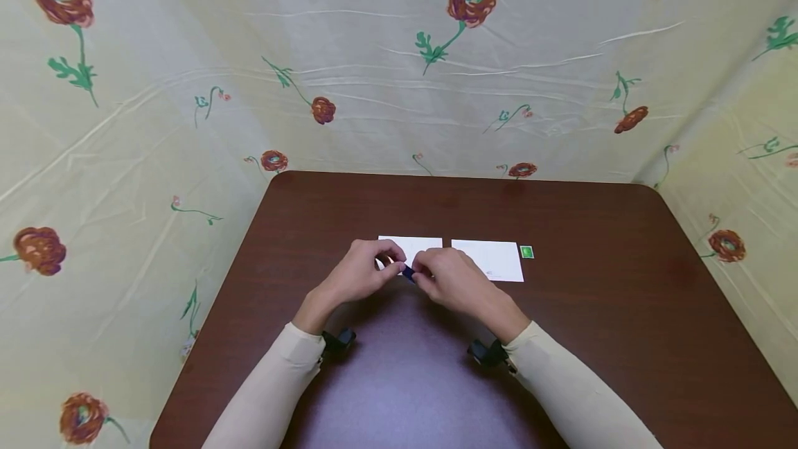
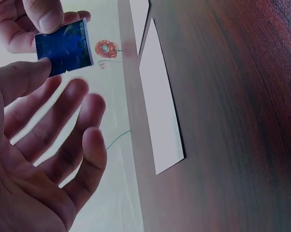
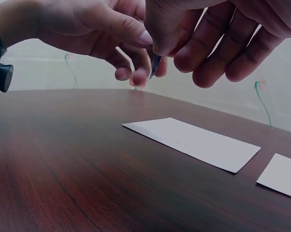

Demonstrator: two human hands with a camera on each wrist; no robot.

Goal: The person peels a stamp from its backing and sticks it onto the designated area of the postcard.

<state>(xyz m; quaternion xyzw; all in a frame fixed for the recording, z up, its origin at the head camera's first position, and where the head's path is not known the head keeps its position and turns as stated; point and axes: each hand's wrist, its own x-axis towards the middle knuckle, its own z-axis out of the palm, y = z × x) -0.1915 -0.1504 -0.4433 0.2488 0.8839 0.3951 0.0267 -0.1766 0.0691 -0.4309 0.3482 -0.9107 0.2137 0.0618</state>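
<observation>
Between my two hands, just above the table, is a small square blue stamp (image 2: 68, 48) with a toothed edge. My left hand (image 1: 358, 274) pinches its near corner with the thumb, while the other fingers spread loosely below it in the left wrist view. From the far side, my right hand (image 1: 458, 281) pinches the same stamp between thumb and fingertips. A white card or envelope (image 1: 424, 247) lies behind the hands, partly covered by them. To its right lies a second white card or envelope (image 1: 492, 260). In the right wrist view the stamp shows only as a thin dark sliver.
A green stamp (image 1: 526, 252) with a pale border lies just right of the second card. The dark brown table (image 1: 592, 338) reaches forward to a flower-printed sheet (image 1: 374, 40) that hangs behind it and at both sides. Each wrist wears a small black camera.
</observation>
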